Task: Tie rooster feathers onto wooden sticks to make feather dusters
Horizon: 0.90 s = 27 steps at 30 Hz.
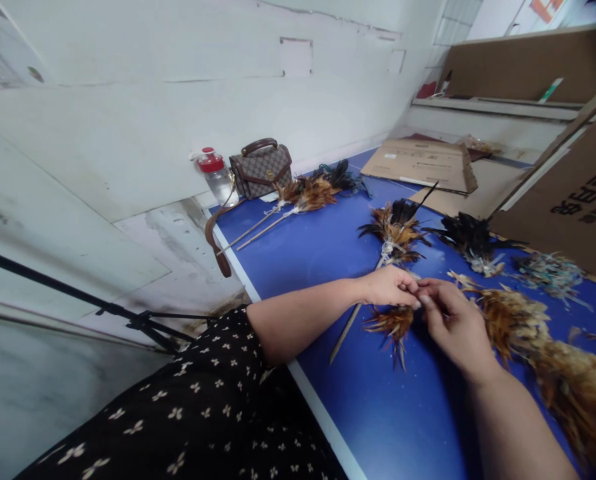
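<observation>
My left hand (395, 287) and my right hand (451, 320) meet fingertip to fingertip above the blue table (413, 407). Glossy brown feathers (393, 325) fan out from just under my left fingers, which are closed at their quill ends. My right thumb and fingers are pinched together; what is between them is too small to make out. Just beyond my left hand lies a feather duster (395, 230), brown and black, bound with pale string to a thin stick (345, 333). The stick passes beneath my left wrist.
Loose feather piles lie on the right: black (471, 240), grey-blue (551, 273) and tan-brown (518, 317). Two finished-looking dusters (313, 193) rest near a handbag (261, 167) and a red-capped bottle (215, 177). Cardboard (418, 163) lies at the back. A black tripod (143, 320) stands left.
</observation>
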### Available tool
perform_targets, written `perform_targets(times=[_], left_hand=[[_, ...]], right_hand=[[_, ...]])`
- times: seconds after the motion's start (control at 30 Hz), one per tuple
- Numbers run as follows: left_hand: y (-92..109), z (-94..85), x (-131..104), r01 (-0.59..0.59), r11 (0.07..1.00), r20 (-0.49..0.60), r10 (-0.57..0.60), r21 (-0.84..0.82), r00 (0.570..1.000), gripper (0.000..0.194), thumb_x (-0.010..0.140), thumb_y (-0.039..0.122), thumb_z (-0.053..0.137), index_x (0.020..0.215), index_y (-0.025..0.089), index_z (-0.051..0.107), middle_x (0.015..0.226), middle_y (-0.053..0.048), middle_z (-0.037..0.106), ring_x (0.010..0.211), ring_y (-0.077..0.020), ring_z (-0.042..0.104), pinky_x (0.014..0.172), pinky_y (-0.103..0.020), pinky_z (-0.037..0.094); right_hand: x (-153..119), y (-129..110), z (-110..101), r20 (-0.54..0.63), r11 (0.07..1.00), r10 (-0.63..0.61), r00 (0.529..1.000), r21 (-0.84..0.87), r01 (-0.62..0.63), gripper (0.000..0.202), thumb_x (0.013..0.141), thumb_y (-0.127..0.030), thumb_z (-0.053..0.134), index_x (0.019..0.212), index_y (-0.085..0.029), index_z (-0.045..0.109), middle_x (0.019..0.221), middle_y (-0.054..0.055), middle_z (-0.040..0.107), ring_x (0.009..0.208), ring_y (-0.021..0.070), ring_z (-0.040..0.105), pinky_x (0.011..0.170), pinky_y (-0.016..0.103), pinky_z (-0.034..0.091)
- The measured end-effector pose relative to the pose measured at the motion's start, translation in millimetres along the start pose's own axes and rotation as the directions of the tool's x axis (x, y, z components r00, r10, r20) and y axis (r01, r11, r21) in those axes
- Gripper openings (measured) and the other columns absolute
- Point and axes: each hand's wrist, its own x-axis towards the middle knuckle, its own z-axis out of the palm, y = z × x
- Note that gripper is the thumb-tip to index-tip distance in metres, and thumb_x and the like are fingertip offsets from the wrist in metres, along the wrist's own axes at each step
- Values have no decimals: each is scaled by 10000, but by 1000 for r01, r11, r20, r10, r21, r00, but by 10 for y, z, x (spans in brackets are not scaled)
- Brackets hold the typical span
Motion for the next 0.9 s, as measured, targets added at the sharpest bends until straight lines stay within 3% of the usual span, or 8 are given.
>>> perform_targets(times=[0.1,0.17,0.3,0.43,0.57,0.67,0.73,0.9], left_hand=[[-3,-18,5,8,999,-23,-9,-44,1000,239,803,259,984,879,119,805,759,-14,745,650,-85,607,669,-259,470],[5,-17,3,21,998,-31,-23,-65,999,240,809,257,983,897,118,808,753,-21,751,634,-83,606,653,-257,470],[14,-14,8,53,995,-39,-56,-82,998,315,744,252,1040,889,118,794,765,-31,771,644,-84,631,665,-257,493],[-3,-16,28,53,996,-90,-59,-70,994,292,752,203,1024,852,119,762,721,-17,752,617,-81,623,664,-260,498],[-13,-16,28,53,997,-89,-58,-61,994,238,793,161,990,866,112,768,731,-26,761,616,-79,630,647,-248,484],[-1,-10,11,51,997,-47,-53,-56,997,285,775,207,1024,889,111,781,727,-23,759,615,-77,632,633,-234,475],[14,-4,-5,46,997,-20,-48,-67,999,326,752,240,1047,891,112,782,731,-22,761,616,-77,637,632,-232,480],[34,2,-32,49,994,-2,-49,-97,999,329,755,244,1047,893,111,780,736,-20,766,596,-69,622,612,-234,470]], right_hand=[[-54,113,-3,92,978,146,985,134,-157,362,1128,-413,600,1472,-306,632,1234,93,823,820,219,795,768,371,683],[-72,183,-16,114,979,146,983,124,-159,524,1092,-394,628,1603,-290,568,1224,96,833,828,227,811,781,378,690],[-57,253,-59,78,995,12,997,-96,-4,286,1061,-370,651,1277,-269,808,1086,84,857,907,270,823,860,419,671],[-25,240,-112,7,988,-22,1000,-154,22,195,1074,-390,651,1046,-279,808,979,58,843,825,257,803,773,395,636],[-9,144,-130,-51,994,-20,998,-106,14,164,1042,-346,667,1127,-275,787,1088,72,827,842,246,785,788,393,639],[-16,78,-94,60,1000,12,998,-15,-11,468,997,-301,683,1462,-268,729,1096,64,820,759,214,752,711,361,637],[-28,74,-65,123,999,34,992,-3,-33,565,989,-295,682,1553,-259,692,1071,55,841,784,221,783,718,352,650],[-28,155,-71,87,996,17,996,-85,-9,250,1023,-352,668,1176,-269,847,1077,70,880,892,261,841,826,382,674]])
